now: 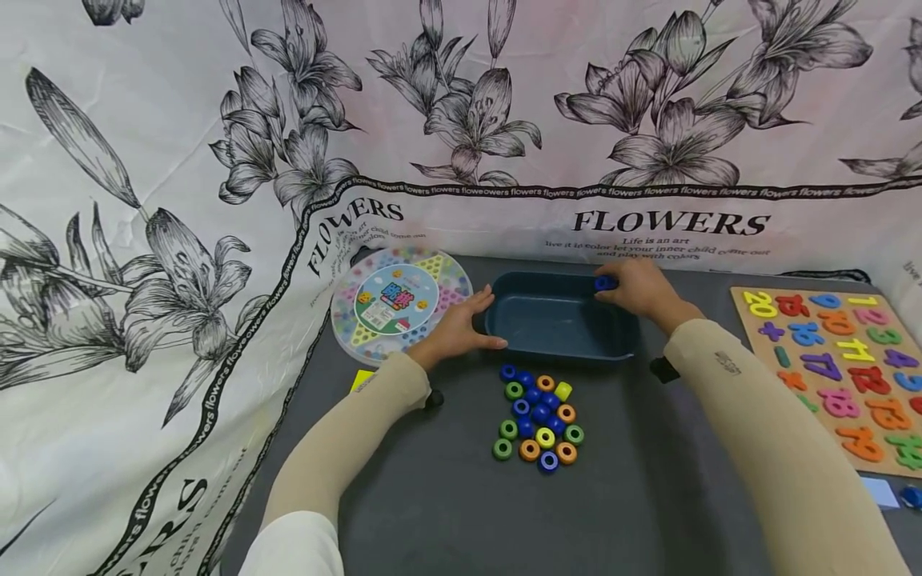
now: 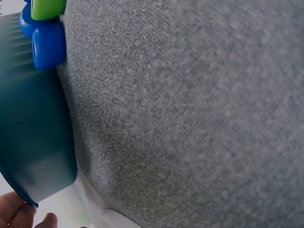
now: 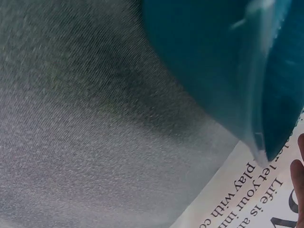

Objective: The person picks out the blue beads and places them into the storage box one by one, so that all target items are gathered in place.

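Note:
A dark teal plastic bin (image 1: 565,352) stands on the grey table, its inside bare. My left hand (image 1: 461,324) rests at the bin's left end, thumb and fingers spread along the rim; the left wrist view shows fingertips (image 2: 21,213) right at the rim. Over the bin's back right corner, my right hand (image 1: 634,290) pinches a blue bead (image 1: 605,282) between thumb and fingers. In front of the bin lies a loose cluster of chunky beads: blue beads (image 1: 540,414), orange beads (image 1: 566,453), green beads (image 1: 502,449) and yellow beads (image 1: 545,438).
A round game board in clear wrap (image 1: 396,300) lies at the back left, beside the left forearm. To the right is a wooden number board (image 1: 821,364) with coloured numerals. A flower-printed cloth (image 1: 468,160) hangs behind and along the left of the table (image 1: 461,496).

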### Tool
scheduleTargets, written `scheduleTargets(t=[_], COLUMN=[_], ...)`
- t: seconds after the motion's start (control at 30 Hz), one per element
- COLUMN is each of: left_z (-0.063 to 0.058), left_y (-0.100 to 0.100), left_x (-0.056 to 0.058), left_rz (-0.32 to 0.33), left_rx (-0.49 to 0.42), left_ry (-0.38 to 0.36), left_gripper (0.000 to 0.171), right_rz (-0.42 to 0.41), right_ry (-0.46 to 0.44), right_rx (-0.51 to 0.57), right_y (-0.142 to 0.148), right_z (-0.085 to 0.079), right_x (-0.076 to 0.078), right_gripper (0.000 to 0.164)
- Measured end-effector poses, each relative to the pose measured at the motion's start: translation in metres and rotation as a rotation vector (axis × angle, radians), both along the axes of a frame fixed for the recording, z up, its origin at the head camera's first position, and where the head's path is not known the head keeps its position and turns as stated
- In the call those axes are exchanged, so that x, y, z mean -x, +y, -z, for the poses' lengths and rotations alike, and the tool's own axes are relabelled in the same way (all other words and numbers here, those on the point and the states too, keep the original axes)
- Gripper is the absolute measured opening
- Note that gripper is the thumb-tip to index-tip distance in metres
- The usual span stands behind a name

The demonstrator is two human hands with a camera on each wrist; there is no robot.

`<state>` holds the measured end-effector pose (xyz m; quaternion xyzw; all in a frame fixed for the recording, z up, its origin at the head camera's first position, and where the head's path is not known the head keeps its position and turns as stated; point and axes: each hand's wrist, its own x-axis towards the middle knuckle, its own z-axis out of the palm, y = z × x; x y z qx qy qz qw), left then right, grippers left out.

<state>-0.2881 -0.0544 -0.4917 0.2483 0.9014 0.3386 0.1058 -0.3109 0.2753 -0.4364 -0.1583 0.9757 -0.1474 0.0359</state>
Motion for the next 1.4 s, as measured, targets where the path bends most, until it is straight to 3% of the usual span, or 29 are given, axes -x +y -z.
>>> scheduleTargets(t=[0.47, 0.67, 0.77, 0.9, 1.0, 1.07, 1.17, 1.4], left_z=[0.002, 0.002, 0.003, 0.002, 0.001, 0.000, 0.000, 0.005], left_y=[0.001, 0.000, 0.000, 0.000, 0.001, 0.001, 0.001, 0.001], left_x=[-0.001, 0.001, 0.001, 0.000, 0.000, 0.001, 0.001, -0.001], left_rz=[-0.010, -0.002, -0.005, -0.004, 0.003, 0.001, -0.010, -0.010], left_rx=[-0.032, -0.039, -0.024, -0.016, -0.027, -0.030, -0.028, -0.034], left_ry=[-0.023, -0.016, -0.021, -0.035, -0.038, -0.034, -0.029, -0.041], left_gripper=[0.094, 0.093, 0.093, 0.093, 0.093, 0.093, 0.093, 0.093], right_rz=[-0.017, -0.043, -0.125, -0.374, -0.586, -0.682, -0.731, -0.671], right_ry=[0.026, 0.029, 0.066, 0.108, 0.034, -0.036, -0.093, 0.022], right_rx=[0.014, 0.058, 0.115, 0.087, 0.002, -0.061, -0.135, -0.187], right_y=[0.002, -0.010, -0.027, -0.053, -0.066, -0.072, -0.078, -0.080], right_z=[0.001, -0.009, -0.016, -0.021, -0.014, -0.006, 0.009, 0.037], right_x=[-0.001, -0.006, -0.021, -0.055, -0.085, -0.102, -0.118, -0.128], right_gripper=[0.044, 0.046, 0.044, 0.034, 0.028, 0.027, 0.028, 0.027])
